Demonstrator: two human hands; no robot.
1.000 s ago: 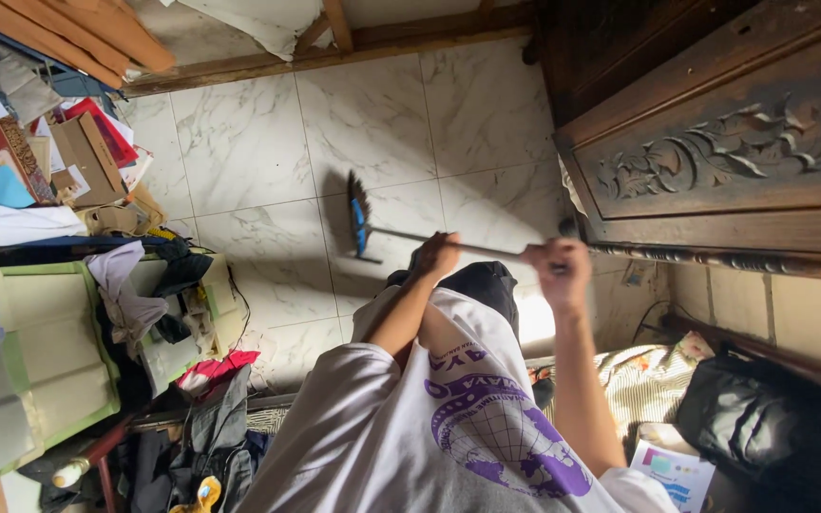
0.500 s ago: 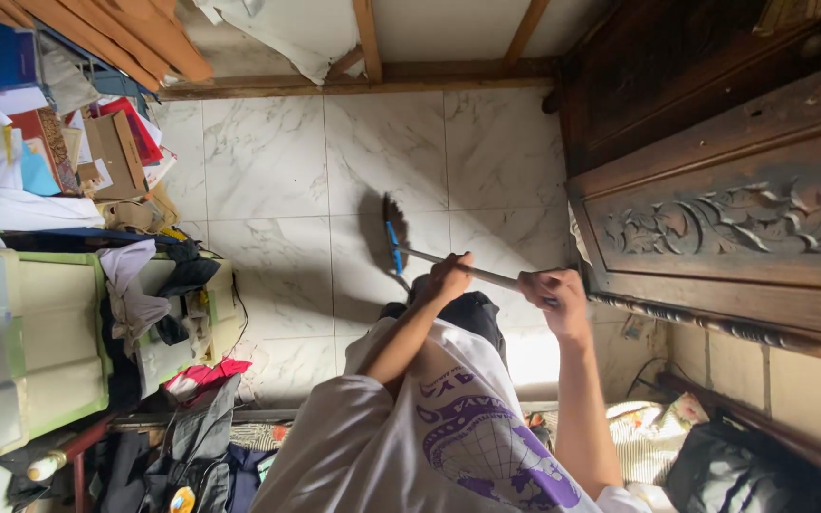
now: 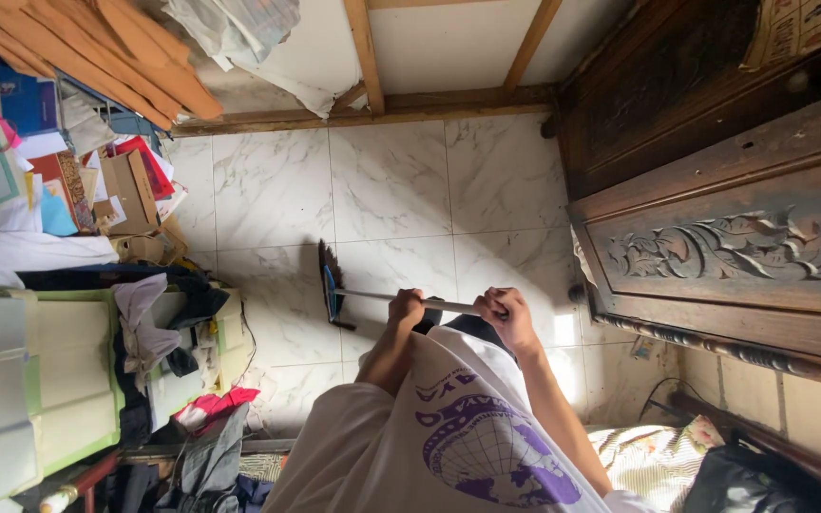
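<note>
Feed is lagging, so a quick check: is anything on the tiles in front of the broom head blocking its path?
Nothing visible. The broom rests on bare marble floor, both hands gripping its handle: one, the other. Piled boxes and papers sit off to one side, a carved wooden cabinet to the other.

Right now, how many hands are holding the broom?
2: the left hand grips the broom handle nearer the bristles, and the right hand grips it farther back.

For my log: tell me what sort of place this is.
Probably a cluttered room in a home: marble-look floor tiles, a carved wooden cabinet, and heaped clothes and boxes.
</note>
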